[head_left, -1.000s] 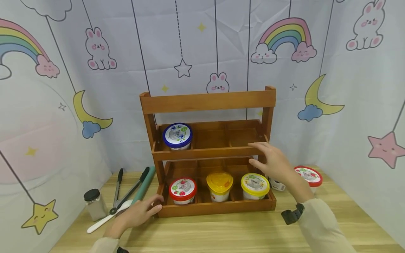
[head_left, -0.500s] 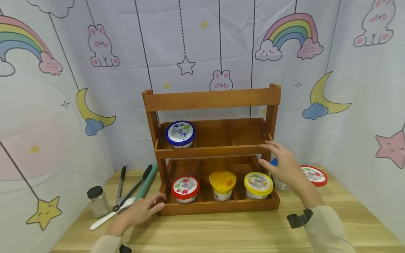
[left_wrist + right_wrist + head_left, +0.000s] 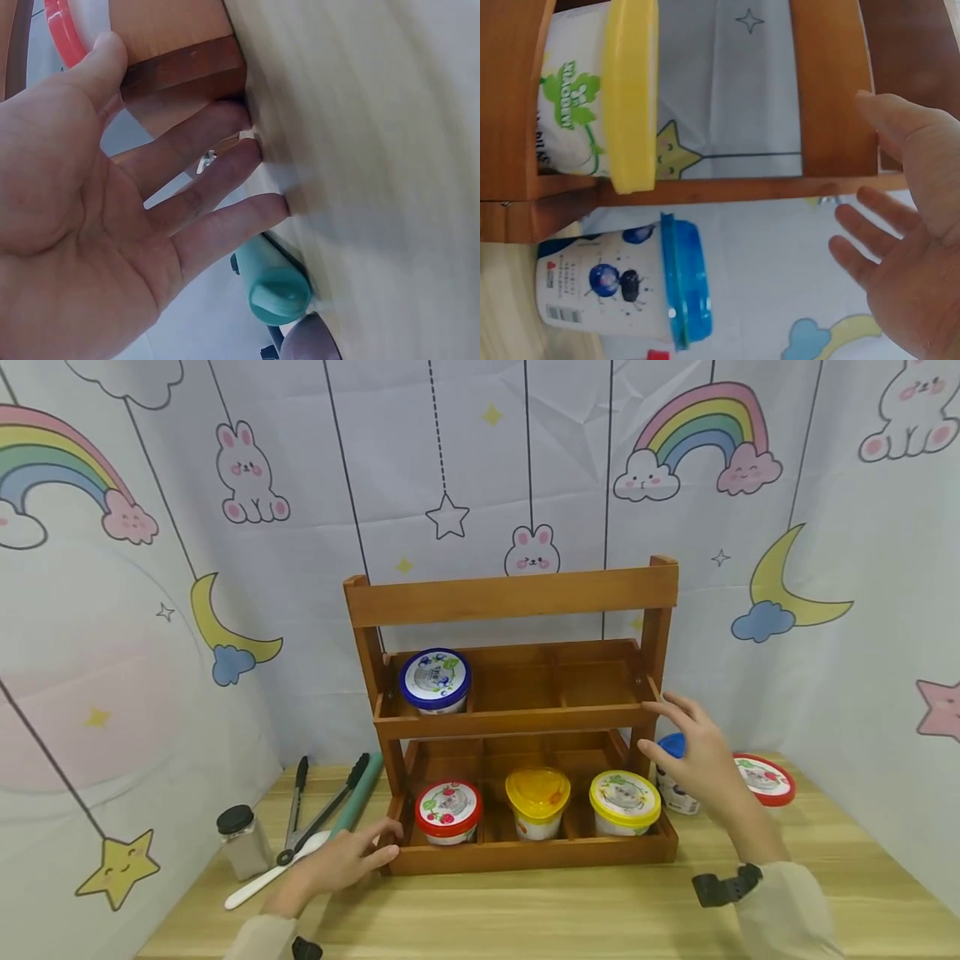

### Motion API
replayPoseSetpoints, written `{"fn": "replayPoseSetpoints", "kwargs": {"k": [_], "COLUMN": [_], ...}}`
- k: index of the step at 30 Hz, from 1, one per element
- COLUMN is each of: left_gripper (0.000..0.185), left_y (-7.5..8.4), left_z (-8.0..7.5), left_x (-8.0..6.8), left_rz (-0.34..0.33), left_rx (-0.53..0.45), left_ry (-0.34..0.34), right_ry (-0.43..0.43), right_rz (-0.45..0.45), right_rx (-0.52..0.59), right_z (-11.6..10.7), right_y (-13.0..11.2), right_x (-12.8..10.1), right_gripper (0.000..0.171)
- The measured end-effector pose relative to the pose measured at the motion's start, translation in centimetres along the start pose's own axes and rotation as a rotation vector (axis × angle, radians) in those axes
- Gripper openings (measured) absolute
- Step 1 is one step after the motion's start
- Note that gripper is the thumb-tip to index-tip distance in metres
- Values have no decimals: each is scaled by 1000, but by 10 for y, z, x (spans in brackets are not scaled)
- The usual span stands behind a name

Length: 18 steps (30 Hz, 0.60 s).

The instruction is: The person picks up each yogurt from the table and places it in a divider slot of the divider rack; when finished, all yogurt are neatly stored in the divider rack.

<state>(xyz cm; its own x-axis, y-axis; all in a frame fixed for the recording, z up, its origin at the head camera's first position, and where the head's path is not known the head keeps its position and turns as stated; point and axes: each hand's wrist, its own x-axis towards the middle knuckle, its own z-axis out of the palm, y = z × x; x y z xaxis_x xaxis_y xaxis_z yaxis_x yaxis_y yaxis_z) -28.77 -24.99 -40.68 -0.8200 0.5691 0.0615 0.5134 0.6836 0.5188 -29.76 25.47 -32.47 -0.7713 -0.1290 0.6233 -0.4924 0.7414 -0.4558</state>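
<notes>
While the wooden rack (image 3: 517,735) stands at the back of the table (image 3: 570,910), its lower left corner is touched by the left hand (image 3: 341,864), fingers straight, nothing gripped. The right hand (image 3: 697,756), spread and empty, has been drawn rightward off the upper shelf toward the blue-lidded cup (image 3: 675,772). Only the right wrist view shows that cup (image 3: 622,289) whole, beside the rack.

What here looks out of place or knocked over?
Nothing is spilled or tipped. Only two cups, a blue-lidded white cup and a red-lidded cup, stand on the table right of the wooden two-tier rack while its upper compartments sit partly unfilled.
</notes>
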Motion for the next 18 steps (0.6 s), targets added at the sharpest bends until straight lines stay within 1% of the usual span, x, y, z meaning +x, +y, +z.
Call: {"fn": "replayPoseSetpoints", "kwargs": {"k": [5, 12, 15, 18], "left_gripper": [33, 32, 33, 32], "left_y": [4, 4, 3, 4], "left_z": [-3, -8, -8, -9], "left_x": [2, 3, 3, 3], "left_rz": [13, -44, -50, -48], "left_rx": [3, -28, -43, -46], "left_ry": [-18, -42, -50, -52], "right_ry": [2, 6, -7, -11], "right_rz": [-4, 13, 37, 40], "right_rx": [13, 32, 26, 7], "right_z": [0, 2, 2, 0], "right_y": [10, 17, 20, 24], "right_x": [-6, -7, -8, -8], "right_gripper": [58, 62, 64, 67]}}
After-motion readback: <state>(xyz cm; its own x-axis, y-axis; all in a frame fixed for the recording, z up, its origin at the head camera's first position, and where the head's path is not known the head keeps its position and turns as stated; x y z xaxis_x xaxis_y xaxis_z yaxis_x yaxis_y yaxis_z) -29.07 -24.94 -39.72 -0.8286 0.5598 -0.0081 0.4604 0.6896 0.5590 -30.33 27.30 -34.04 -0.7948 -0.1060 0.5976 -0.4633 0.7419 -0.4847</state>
